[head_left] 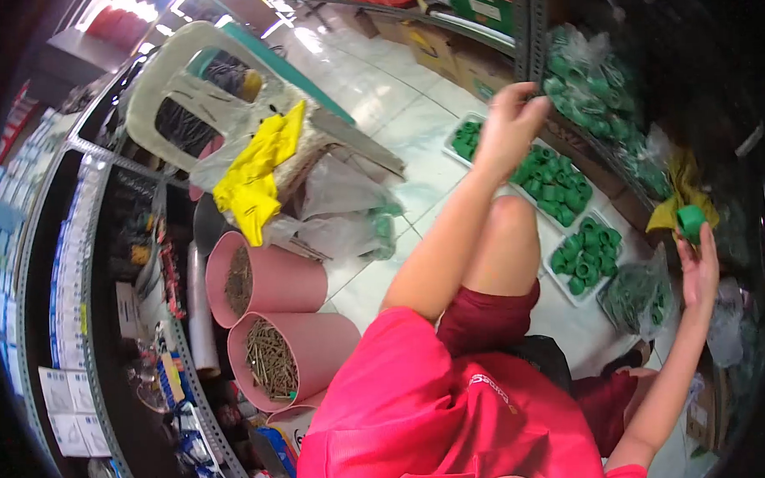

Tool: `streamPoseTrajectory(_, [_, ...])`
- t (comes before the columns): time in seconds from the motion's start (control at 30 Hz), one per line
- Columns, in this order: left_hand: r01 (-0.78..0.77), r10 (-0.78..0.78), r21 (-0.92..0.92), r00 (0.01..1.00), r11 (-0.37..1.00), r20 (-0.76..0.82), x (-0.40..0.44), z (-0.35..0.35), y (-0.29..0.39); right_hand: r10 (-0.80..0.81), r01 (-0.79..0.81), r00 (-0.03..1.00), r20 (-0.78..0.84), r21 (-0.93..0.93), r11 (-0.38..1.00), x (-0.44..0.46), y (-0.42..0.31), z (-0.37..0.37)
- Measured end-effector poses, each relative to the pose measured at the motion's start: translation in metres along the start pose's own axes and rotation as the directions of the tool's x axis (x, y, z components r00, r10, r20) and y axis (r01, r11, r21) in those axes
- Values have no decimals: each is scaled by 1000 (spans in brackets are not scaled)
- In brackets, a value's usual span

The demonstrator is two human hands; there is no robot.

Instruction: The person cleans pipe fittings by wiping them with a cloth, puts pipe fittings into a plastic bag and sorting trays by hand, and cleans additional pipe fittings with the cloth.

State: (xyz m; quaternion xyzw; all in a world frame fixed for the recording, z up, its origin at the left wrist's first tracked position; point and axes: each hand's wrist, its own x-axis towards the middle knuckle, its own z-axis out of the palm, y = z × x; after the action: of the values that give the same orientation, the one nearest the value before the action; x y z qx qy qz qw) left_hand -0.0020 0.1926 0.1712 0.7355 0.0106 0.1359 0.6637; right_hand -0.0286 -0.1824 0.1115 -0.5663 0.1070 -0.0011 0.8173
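In the head view, my right hand (698, 270) is raised at the right, its fingertips around a small green pipe fitting (691, 219). Behind that fitting is a crumpled yellow cloth or bag (670, 211) near the shelf. My left hand (513, 129) hovers above the white trays, thumb and fingers apart, with nothing visible in it. Below it, a tray of green fittings (554, 185) lies on the floor, partly covered by my wrist and knee. A nearer tray (579, 299) holds several more fittings. Another tray (453, 146) shows beyond my left forearm.
Clear bags of green fittings (596, 88) fill the right shelf, and another bag (639, 293) lies beside the near tray. To the left are a plastic chair (170, 61) with a yellow cloth (261, 180), pink buckets (323, 346) of screws or nails, and stocked shelves.
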Motion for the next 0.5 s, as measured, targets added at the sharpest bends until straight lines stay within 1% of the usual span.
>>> streamPoseTrajectory(0.03, [-107, 145, 250, 980, 962, -137, 13, -34, -40, 14, -14, 1000, 9, 26, 1000, 2, -4, -4])
streamPoseTrajectory(0.07, [-79, 191, 375, 943, 924, -273, 13, -76, -55, 26, -26, 1000, -12, 32, 999, -1, -8, -1])
streamPoseTrajectory(0.1, [-2, 232, 520, 896, 854, -378, 8, -121, -59, 18, -17, 999, -27, 38, 999, -2, -9, -1])
streamPoseTrajectory(0.13, [-4, 426, 700, 795, 714, -431, -3, -159, -49, 11, -9, 999, -45, 42, 999, -3, -10, 0])
streamPoseTrajectory(0.17, [91, 401, 751, 801, 654, -445, -6, -213, -52, 12, -10, 999, -41, 45, 999, -3, -10, -1])
streamPoseTrajectory(0.2, [248, 520, 861, 712, 443, -472, -17, -266, -67, 10, -10, 1000, -11, 39, 999, -2, -10, -4])
streamPoseTrajectory(0.23, [451, 558, 859, 659, 244, -504, -29, -318, -82, 7, -8, 1000, 17, 31, 999, -2, -9, -5])
streamPoseTrajectory(0.27, [676, 499, 718, 570, 166, -653, -48, -337, -72, 8, -9, 1000, 15, 31, 999, -4, -9, -4])
streamPoseTrajectory(0.33, [803, 607, 595, 467, 13, -643, -83, -382, -92, 10, -9, 1000, -21, 56, 998, -4, -9, 0])
streamPoseTrajectory(0.37, [803, 606, 596, 469, 11, -643, -97, -387, -82, 12, -11, 1000, -24, 55, 998, -4, -9, 1])
streamPoseTrajectory(0.4, [783, 432, 622, 567, -17, -701, -109, -388, -67, 22, -21, 1000, -18, 71, 997, -4, -8, 2])
streamPoseTrajectory(0.43, [758, 240, 651, 640, -39, -730, -116, -393, -56, 31, -30, 999, -13, 90, 996, -3, -7, 3])
streamPoseTrajectory(0.47, [757, 240, 652, 641, -40, -729, -113, -409, -52, 33, -31, 999, -15, 90, 995, -1, -5, 4])
streamPoseTrajectory(0.5, [710, 379, 689, 603, 148, -702, -104, -426, -48, 43, -43, 999, 8, 94, 995, 1, -3, 2])
